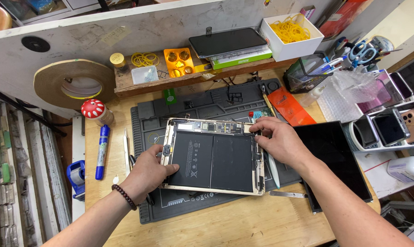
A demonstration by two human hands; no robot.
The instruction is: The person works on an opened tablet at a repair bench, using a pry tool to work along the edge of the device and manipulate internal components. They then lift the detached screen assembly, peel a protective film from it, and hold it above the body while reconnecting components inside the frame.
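Note:
An opened gold tablet body [214, 158] lies on a dark grey work mat [216, 107], its two black battery cells and top circuit board exposed. My left hand [148, 171] rests on the tablet's left edge, thumb on the battery, pressing it down. My right hand [276, 139] is at the upper right corner of the tablet, fingertips pinched on a small part near the circuit board. What it pinches is too small to tell. A bead bracelet [124, 196] sits on my left wrist.
A detached black screen panel [339, 160] lies to the right. A metal spudger [287, 195], a blue marker [101, 151], tweezers [126, 146], an orange card [289, 106] and a tape roll [74, 84] surround the mat. Phones in trays [390, 128] stand far right; shelf with box of rubber bands [291, 34] behind.

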